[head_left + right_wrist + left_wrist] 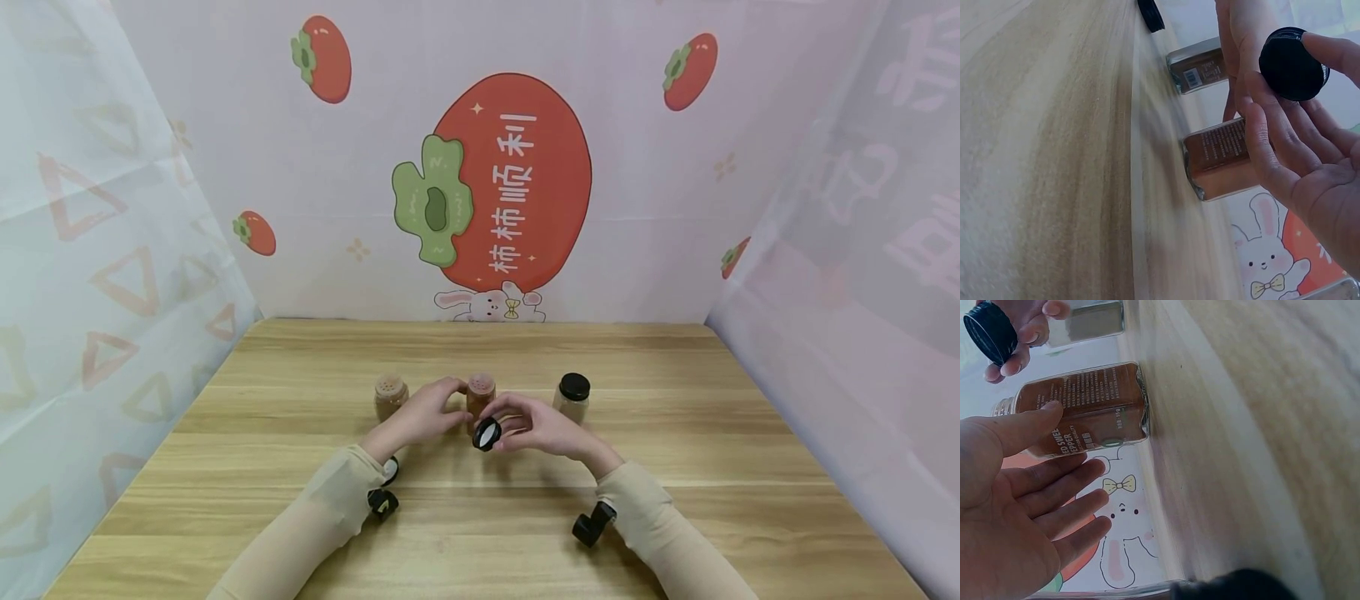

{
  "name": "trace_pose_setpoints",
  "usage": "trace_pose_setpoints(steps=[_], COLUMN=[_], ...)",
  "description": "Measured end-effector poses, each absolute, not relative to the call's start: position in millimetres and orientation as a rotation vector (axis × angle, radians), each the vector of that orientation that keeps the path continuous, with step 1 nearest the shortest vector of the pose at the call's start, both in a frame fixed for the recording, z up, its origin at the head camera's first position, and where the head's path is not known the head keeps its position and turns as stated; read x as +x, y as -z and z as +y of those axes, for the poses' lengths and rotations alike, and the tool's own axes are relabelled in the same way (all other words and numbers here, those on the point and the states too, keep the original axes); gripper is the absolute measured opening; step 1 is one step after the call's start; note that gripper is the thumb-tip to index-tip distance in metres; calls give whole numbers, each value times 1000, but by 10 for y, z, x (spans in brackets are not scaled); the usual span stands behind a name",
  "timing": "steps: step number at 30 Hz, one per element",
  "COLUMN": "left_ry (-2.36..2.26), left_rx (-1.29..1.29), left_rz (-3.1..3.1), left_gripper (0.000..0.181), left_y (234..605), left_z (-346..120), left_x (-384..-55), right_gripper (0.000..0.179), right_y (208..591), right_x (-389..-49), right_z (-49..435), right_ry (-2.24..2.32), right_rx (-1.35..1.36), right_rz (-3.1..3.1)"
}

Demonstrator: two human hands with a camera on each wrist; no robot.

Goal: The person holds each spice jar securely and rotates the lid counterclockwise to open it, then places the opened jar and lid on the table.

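In the head view my right hand point(543, 429) pinches a black screw lid point(487, 434), its pale inside showing, in front of the middle jar. The right wrist view shows the thumb and fingertips on the lid point(1294, 64). That middle spice jar point(1094, 403) is glass, filled with reddish-brown powder and labelled "pepper"; it stands upright with a bare perforated top point(481, 384). At its left side is my left hand point(427, 410), fingers fairly straight and spread, thumb over the label in the left wrist view. Whether the thumb presses the glass is unclear.
Left of the hands stands another lidless brown spice jar point(391, 398). A loose black lid point(390, 471) lies by the left wrist. On the right is a jar with its black lid point(574, 387) on. Wood-grain table point(480, 533) meets a printed backdrop point(630, 250).
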State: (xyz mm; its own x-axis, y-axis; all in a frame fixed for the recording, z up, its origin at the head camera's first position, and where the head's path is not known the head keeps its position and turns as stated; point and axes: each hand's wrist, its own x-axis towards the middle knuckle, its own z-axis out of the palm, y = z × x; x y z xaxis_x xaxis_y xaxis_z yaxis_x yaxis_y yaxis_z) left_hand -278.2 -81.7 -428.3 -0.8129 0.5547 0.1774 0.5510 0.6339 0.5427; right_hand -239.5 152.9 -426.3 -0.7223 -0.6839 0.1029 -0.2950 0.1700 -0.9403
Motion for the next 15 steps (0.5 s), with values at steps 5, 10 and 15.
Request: trace_pose_setpoints(steps=[5, 10, 15], left_ry=[-925, -925, -929], left_rx=[960, 968, 976], left_rz=[2838, 2835, 2838], left_gripper=[40, 40, 39], left_y=[4287, 4291, 4299], left_z=[-816, -818, -822], left_x=[-2791, -2794, -2795], right_gripper=[46, 45, 46], right_y=[4291, 4311, 4349], right_x=[-2404, -2412, -2436], right_z=[1519, 1510, 1494], right_ry=[1539, 1503, 1489], right_rx=[-941, -954, -984], right_rz=[2105, 2103, 2088])
